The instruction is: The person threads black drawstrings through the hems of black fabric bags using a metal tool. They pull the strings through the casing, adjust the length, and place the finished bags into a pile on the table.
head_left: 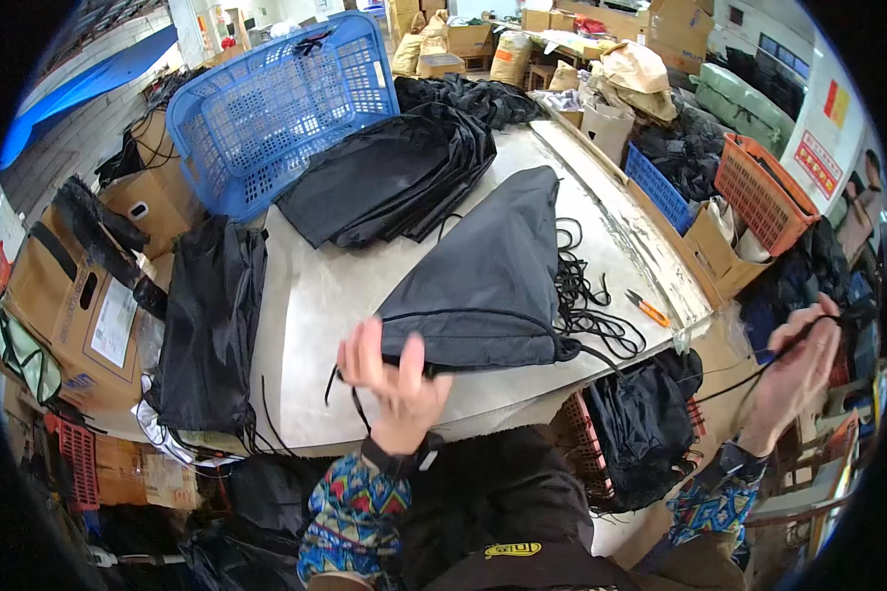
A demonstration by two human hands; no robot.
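Left hand [396, 384]: fingers spread at the bag's [483, 261] edge
Right hand [800, 366]: fingers closed on a cord [731, 390]
Bag: hem apparently corded; loose cords [589, 317] left beside it

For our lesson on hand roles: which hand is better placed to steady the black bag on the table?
Probably the left hand: it is open, close by the bag; the right hand is beyond the table, holding a cord.

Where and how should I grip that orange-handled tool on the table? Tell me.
Probably take the orange-handled tool by its handle, coming from the right. It lies on the table, handle toward the lower right, narrow end toward the upper left, with tangled black cords to its left.
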